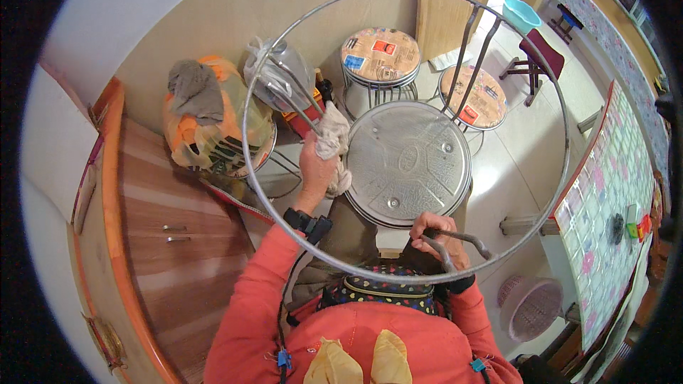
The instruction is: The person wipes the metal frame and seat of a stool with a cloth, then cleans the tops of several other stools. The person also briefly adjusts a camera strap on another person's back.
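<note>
An upturned metal stool stands before me, its round seat's underside [406, 154] facing up at my lap and its wide base ring [567, 138] nearest the camera. Bent pairs of legs [463, 58] join the two. My left hand [315, 168] holds a crumpled whitish cloth [333, 130] around the left pair of legs. Part of the cloth hangs beside the seat's rim. With my right hand [436, 237] I grip the near pair of legs, between the seat and the ring. The right fingers are partly hidden.
Patterned round stools [381, 56] stand by the wall, another [475, 97] right of them. Left are a stuffed plastic bag [213, 122] and wooden cabinet [176, 277]. Right are a covered table [603, 213], a pink basket [533, 309], a maroon folding stool [541, 56] and a turquoise basin [521, 15].
</note>
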### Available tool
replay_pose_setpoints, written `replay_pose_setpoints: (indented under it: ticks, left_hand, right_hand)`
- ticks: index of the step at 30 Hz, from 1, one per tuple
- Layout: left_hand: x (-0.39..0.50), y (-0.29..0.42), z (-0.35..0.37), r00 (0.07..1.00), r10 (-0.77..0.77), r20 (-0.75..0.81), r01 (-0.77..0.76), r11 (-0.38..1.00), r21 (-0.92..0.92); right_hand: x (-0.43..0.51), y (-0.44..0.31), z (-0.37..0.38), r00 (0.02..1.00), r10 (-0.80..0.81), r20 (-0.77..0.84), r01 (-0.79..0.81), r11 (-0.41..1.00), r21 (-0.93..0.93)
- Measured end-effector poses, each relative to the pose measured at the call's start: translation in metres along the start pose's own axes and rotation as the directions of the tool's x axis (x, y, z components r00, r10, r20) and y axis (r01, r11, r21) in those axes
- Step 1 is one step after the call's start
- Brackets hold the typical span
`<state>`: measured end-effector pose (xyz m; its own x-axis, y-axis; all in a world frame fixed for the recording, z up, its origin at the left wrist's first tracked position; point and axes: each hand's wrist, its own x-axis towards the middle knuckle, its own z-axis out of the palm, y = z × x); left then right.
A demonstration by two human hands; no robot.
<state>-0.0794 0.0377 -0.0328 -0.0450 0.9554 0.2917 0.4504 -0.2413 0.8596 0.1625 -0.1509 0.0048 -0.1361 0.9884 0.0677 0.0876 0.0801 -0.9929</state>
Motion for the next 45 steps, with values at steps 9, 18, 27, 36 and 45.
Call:
replay_pose_setpoints:
  ticks: [9,18,27,36,45]
  left_hand:
    - [0.012,-0.042,-0.047,0.859,0.068,0.507,-0.08,0.997,0.003]
    - [0.07,0.046,-0.12,0.956,-0.243,0.162,0.285,0.655,-0.699]
    - [0.109,0.073,-0.122,0.917,-0.078,0.391,0.339,0.669,-0.661]
    - [0.102,0.054,-0.1,0.861,-0.078,0.502,0.322,0.848,-0.421]
    - [0.075,-0.019,-0.051,0.674,-0.115,0.73,0.341,0.925,-0.169]
  right_hand:
    - [-0.002,0.011,0.001,1.0,0.014,0.025,-0.015,0.999,0.046]
    - [0.0,0.011,0.002,0.998,0.017,0.067,-0.023,0.996,0.089]
    - [-0.001,0.018,0.002,0.998,0.007,0.067,-0.011,0.998,0.069]
    - [-0.001,0.007,-0.004,0.995,0.045,0.088,-0.056,0.99,0.126]
    - [-0.002,0.012,-0.003,0.997,0.035,0.064,-0.04,0.995,0.087]
